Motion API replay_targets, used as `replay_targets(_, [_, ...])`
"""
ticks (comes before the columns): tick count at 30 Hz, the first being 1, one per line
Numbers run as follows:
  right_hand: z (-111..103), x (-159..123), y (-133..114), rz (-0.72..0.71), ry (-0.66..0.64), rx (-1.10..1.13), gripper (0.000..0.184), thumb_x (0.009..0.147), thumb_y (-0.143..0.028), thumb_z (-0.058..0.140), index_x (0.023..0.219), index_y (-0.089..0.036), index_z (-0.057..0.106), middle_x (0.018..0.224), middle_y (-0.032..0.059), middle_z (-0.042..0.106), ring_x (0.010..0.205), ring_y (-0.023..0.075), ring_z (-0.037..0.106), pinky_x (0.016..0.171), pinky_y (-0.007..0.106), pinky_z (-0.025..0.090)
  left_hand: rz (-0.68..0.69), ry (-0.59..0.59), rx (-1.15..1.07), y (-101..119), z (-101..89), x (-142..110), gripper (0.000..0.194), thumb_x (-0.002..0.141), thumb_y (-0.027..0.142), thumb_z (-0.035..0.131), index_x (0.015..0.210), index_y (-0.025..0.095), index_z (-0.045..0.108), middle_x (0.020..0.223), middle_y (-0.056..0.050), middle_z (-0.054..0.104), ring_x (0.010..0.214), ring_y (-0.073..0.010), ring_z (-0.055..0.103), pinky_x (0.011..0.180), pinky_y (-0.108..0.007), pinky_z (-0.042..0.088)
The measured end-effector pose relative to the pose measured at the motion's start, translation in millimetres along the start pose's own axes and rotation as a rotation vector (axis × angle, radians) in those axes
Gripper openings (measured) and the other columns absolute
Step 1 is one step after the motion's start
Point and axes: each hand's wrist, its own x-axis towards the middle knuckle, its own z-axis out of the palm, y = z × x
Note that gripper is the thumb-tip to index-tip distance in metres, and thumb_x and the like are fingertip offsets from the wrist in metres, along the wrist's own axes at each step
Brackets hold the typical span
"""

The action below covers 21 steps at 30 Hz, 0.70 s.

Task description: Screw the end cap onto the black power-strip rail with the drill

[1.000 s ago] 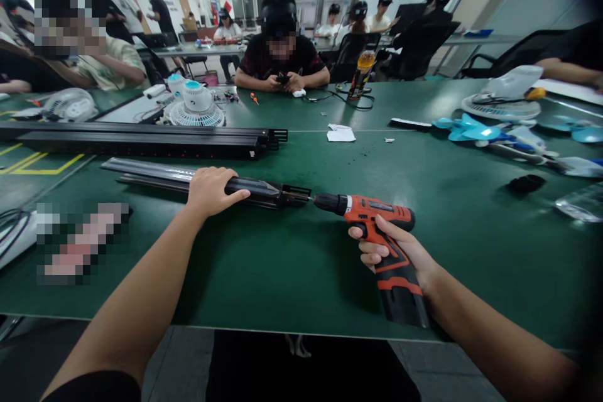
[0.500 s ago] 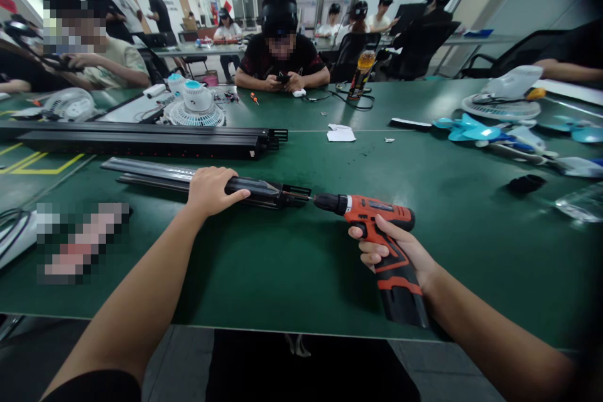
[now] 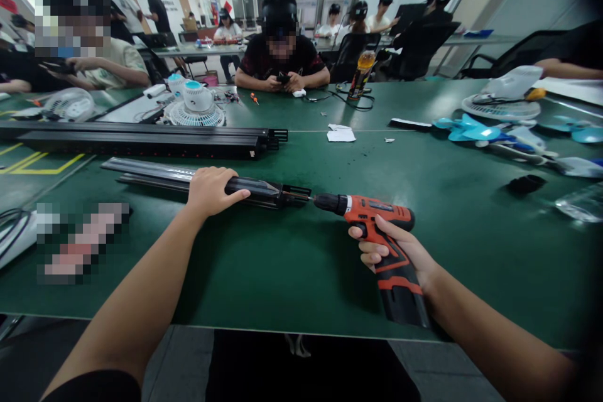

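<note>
My left hand (image 3: pixel 211 190) is wrapped over a long dark casing with a glossy top (image 3: pixel 151 171), which lies on the green table and points right. From the casing's right end sticks a black slotted bracket (image 3: pixel 298 193). In my right hand (image 3: pixel 400 245) is an orange and black cordless drill (image 3: pixel 379 210), gripped by its handle. The drill's chuck (image 3: pixel 330 203) points left, and its bit meets the bracket end of the casing; the exact contact point is too small to make out.
Long black casings (image 3: pixel 141 143) lie behind the held one. White fan parts (image 3: pixel 195 107) stand at the back left; blue fan blades (image 3: pixel 466 128) lie at the right. White paper (image 3: pixel 341 133) and a drink bottle (image 3: pixel 362 75) are farther back. A person (image 3: pixel 282 44) sits opposite.
My hands, the drill and the casing look unmoved. At the far left, a seated person's head and hands have shifted slightly.
</note>
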Motion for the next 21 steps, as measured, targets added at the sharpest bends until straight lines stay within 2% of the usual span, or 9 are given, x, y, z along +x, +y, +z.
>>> replay_targets(12, [4.3,-1.4,0.1,0.009,0.036,-0.011,0.039,0.086,-0.044,0.083,0.1,-0.011,0.069,0.056,-0.0059,0.041,0.056,0.0087,0.047,0.056,0.015,0.045,-0.004,-0.002,0.003,0.4,-0.8,-0.3,0.068,0.09,0.08,0.042,0.11,0.022,0.072,0.1,-0.011,0.075,0.098,-0.0341,0.066,0.095,-0.047,0.041])
replay_targets(21, [0.5,-1.3,-0.3,0.002,0.025,-0.029,0.038,0.088,-0.047,0.08,0.101,-0.014,0.067,0.057,-0.0073,0.037,0.056,0.0088,0.045,0.056,0.015,0.045,0.001,-0.002,0.0,-0.3,-0.3,0.0,0.07,0.09,0.08,0.042,0.111,0.021,0.073,0.101,-0.011,0.076,0.098,-0.0348,0.066,0.095,-0.048,0.042])
